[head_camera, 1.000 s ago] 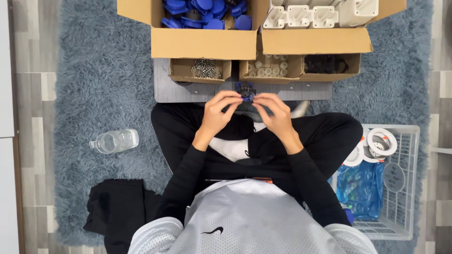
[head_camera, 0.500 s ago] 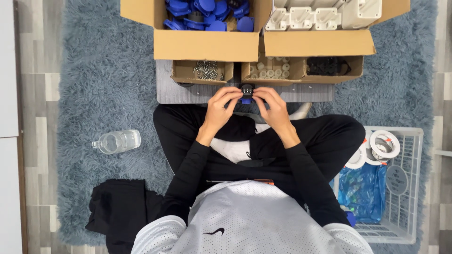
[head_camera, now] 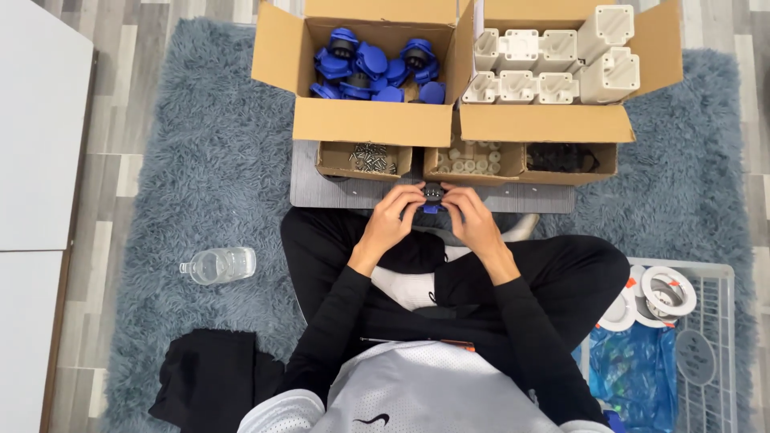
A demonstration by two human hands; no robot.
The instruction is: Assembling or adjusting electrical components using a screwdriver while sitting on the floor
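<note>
1. Your left hand (head_camera: 393,218) and right hand (head_camera: 473,220) meet at the near edge of the grey board (head_camera: 321,188), both grips grasping one small blue-and-black part (head_camera: 433,199) between the fingertips, just above your crossed legs.
2. Far edge: three shallow cardboard trays sit on the board, holding metal screws (head_camera: 369,158), pale round pieces (head_camera: 469,159) and black pieces (head_camera: 561,158). They stand just beyond your knuckles, so room ahead is tight.
3. Behind the trays, two deep cardboard boxes with open flaps: the left box (head_camera: 373,122) holds glossy blue plastic parts, the right box (head_camera: 545,123) holds off-white blocky moulded parts.
4. Left side: open shaggy grey-blue rug (head_camera: 208,184); a clear plastic bottle (head_camera: 218,265) lies on its side, well apart from your elbow. A black cloth (head_camera: 208,385) lies near your left hip.
5. Right side: a white wire basket (head_camera: 714,353) with white rings and a blue bag sits just beside your right knee.
</note>
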